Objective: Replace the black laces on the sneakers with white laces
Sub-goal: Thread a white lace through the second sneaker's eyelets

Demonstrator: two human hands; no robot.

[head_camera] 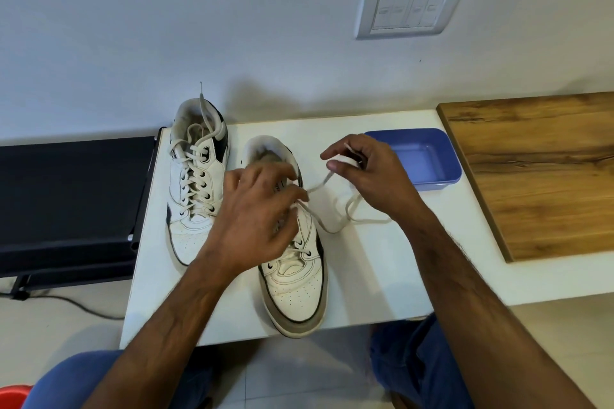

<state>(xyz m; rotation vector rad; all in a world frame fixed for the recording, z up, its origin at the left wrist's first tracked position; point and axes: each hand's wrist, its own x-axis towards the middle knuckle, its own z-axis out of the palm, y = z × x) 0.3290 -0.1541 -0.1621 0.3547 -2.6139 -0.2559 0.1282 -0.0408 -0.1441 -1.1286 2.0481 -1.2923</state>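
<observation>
White table (382,262): sneaker (295,289) toe twd cam.

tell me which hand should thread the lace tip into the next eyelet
Right. The right hand already pinches the white lace near its end; the left hand rests on the near sneaker, steadying it.

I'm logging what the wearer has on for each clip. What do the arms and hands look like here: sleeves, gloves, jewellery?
Both forearms are bare right down to the frame's lower edge, so no sleeves show. The left hand and the right hand wear no gloves, and no watch, bracelet or ring is visible. Blue trousers cover the knees below.
</observation>
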